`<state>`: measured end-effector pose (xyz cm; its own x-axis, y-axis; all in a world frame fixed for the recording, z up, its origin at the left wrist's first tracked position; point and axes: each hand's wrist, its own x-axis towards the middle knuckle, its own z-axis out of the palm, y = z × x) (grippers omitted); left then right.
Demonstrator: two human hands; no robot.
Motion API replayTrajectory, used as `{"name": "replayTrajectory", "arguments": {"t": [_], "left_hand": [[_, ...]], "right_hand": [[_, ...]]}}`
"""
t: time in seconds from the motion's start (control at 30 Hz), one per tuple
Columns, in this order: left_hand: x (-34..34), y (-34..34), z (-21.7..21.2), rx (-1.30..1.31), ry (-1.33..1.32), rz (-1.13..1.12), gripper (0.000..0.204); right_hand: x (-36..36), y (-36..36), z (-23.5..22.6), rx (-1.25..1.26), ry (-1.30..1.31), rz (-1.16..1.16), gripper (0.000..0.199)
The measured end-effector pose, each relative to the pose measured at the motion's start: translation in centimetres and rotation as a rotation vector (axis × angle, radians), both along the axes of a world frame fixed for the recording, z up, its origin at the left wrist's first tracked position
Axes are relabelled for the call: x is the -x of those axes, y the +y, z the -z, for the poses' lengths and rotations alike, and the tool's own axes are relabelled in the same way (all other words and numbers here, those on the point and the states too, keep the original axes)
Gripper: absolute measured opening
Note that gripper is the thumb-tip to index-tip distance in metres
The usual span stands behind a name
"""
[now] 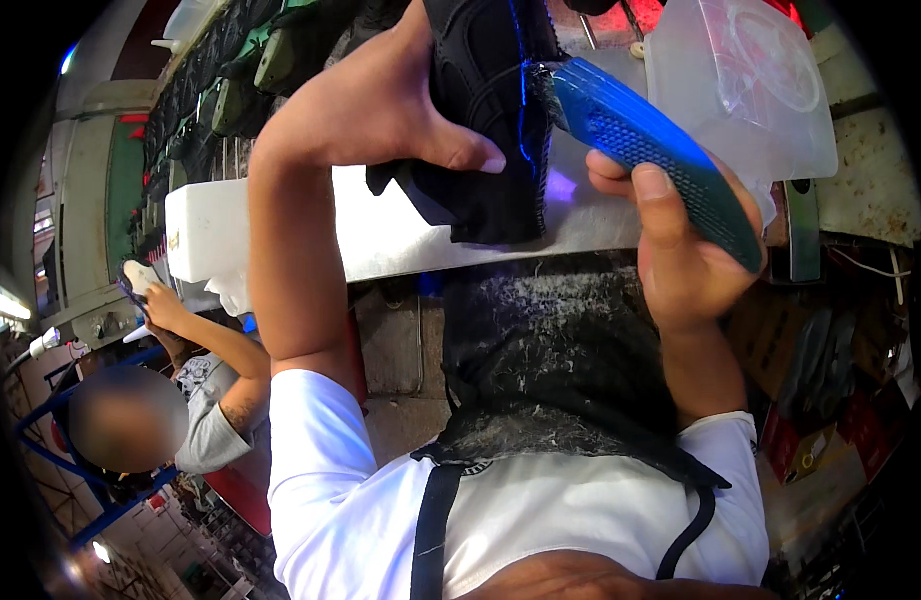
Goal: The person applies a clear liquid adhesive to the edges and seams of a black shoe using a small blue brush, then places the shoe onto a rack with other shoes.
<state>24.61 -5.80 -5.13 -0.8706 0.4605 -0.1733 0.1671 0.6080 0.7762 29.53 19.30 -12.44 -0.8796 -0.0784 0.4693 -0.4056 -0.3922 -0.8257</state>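
A black shoe upper (490, 190) lies over the metal work surface, and a line along it glows blue. My left hand (400, 120) is closed on it, with the thumb pressed on its near part and the other fingers hidden behind it. In my right hand (690, 240) is a brush (650, 140) with a textured blue-green handle, held between thumb and fingers. Its short dark bristles meet the upper's right edge beside the glowing line.
Beyond the brush stands a translucent plastic container (740, 80). A white box-shaped container (205, 230) is left of my left forearm. Several dark shoes (220, 100) line a rack at the upper left. At the left, a co-worker (220, 390) holds a light-soled shoe (138, 278).
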Motion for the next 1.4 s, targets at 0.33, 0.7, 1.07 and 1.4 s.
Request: {"name": "replayTrajectory", "arguments": {"t": [0.33, 0.7, 1.07, 1.4], "left_hand": [[-1.7, 0.6, -1.2, -0.016, 0.150, 0.020, 0.097], [-3.3, 1.6, -2.0, 0.127, 0.021, -0.095, 0.113], [-12.8, 0.5, 6.4, -0.057, 0.602, -0.485, 0.081], [-14.3, 0.8, 5.7, -0.009, 0.301, -0.453, 0.065]], "right_hand": [[0.9, 0.5, -5.7, -0.073, -0.041, 0.037, 0.023], [3.3, 0.4, -8.3, -0.037, -0.005, 0.194, 0.024], [-2.0, 14.2, -2.2, -0.809, -0.186, 0.441, 0.021], [-1.0, 13.6, 0.1, -1.069, -0.087, 0.372, 0.021]]}}
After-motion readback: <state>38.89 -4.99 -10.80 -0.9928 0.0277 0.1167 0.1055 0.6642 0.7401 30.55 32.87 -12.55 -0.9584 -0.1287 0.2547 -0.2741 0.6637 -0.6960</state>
